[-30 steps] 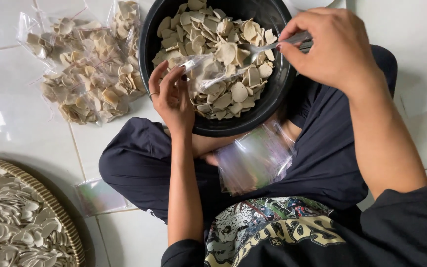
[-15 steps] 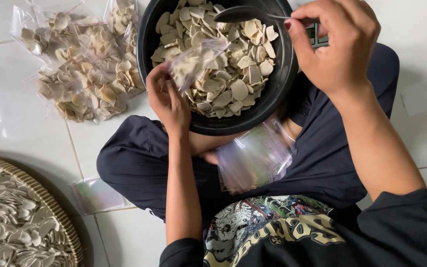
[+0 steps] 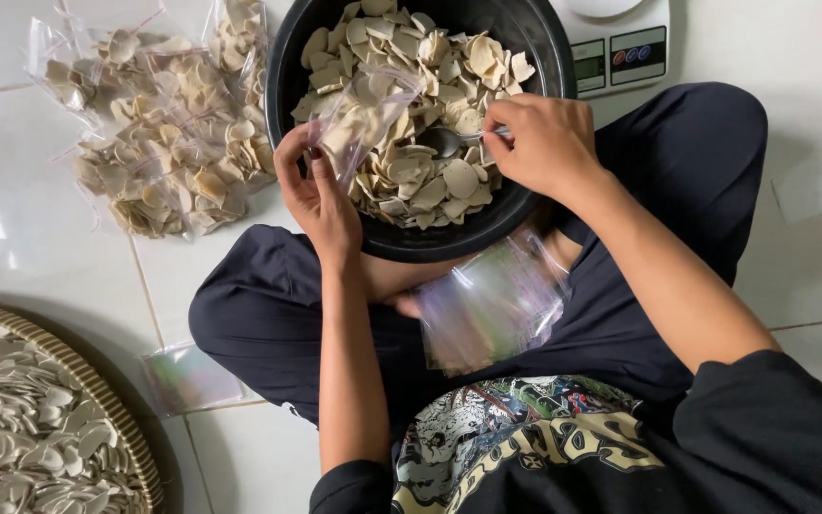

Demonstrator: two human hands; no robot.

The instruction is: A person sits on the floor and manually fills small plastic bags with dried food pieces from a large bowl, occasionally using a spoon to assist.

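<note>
Black and round, a bowl point(image 3: 283, 71) of pale dried chips point(image 3: 430, 181) is sitting on the lap below me. I am watching the left hand point(image 3: 321, 195) pinching a small clear bag point(image 3: 363, 114), holding it open and tilted over the chips at the bowl's left side. The right hand point(image 3: 544, 143) is clenching a spoon point(image 3: 444, 141) whose scoop is lying on the chips mid-bowl. Empty bags point(image 3: 492, 305) are resting on the lap just under the bowl. Filled bags point(image 3: 159, 143) are lying on the white tiles to the left; a woven tray point(image 3: 111, 419) of chips is sitting bottom left, a scale point(image 3: 620, 48) behind the bowl.
</note>
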